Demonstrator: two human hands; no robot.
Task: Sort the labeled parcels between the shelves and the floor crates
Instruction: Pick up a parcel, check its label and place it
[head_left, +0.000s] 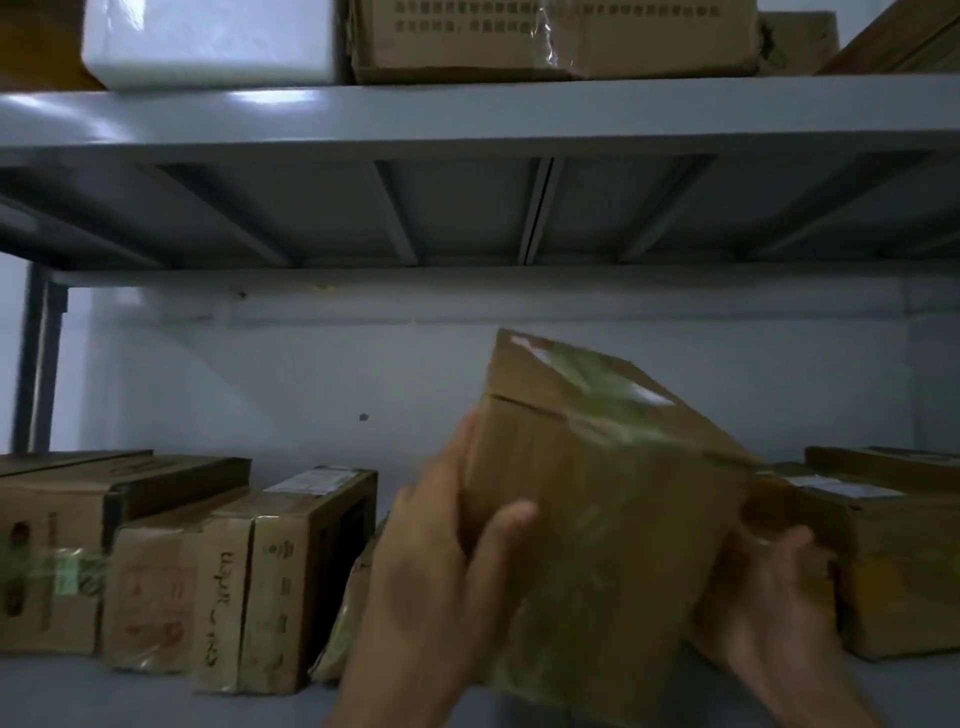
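**Parcel held in both hands over the lower shelf**

Parcel, a brown cardboard box wrapped in greenish clear tape, sits tilted between two hands in front of the lower shelf, its top corner leaning toward the back wall. A pale label shows on its upper face, too blurred to read. The left hand grips the box's left side, thumb curled across the near face and fingers wrapped round the far edge. The right hand holds the lower right side, with its fingers bent up against the cardboard. So each grip is clamped on the parcel. Whether the box's bottom touches the shelf cannot be told.

Toward the left edge of the lower shelf stands a row of cardboard boxes, one with printed lettering on its end. Near the right edge, just behind the right hand, is another labelled box. On the upper shelf rest a white foam box and a taped carton with printed text.
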